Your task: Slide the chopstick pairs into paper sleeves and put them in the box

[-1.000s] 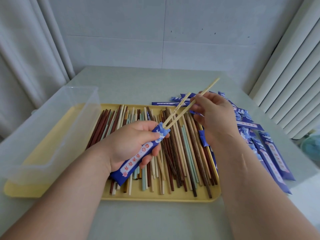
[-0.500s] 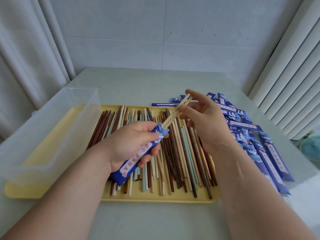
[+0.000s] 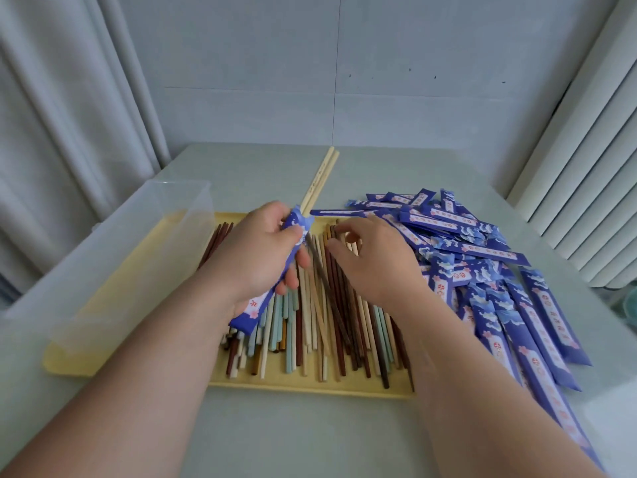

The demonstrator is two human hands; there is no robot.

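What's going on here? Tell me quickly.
A person is sleeving chopsticks. The left hand grips a blue paper sleeve with a pale chopstick pair sticking well out of its top. The right hand reaches over the loose chopsticks on the yellow tray; whether it grips any is unclear. The clear box sits at the tray's left, and spare sleeves are piled on the right.

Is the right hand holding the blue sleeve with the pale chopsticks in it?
No, the left hand grips the blue sleeve, while the right hand is over loose chopsticks on the yellow tray.
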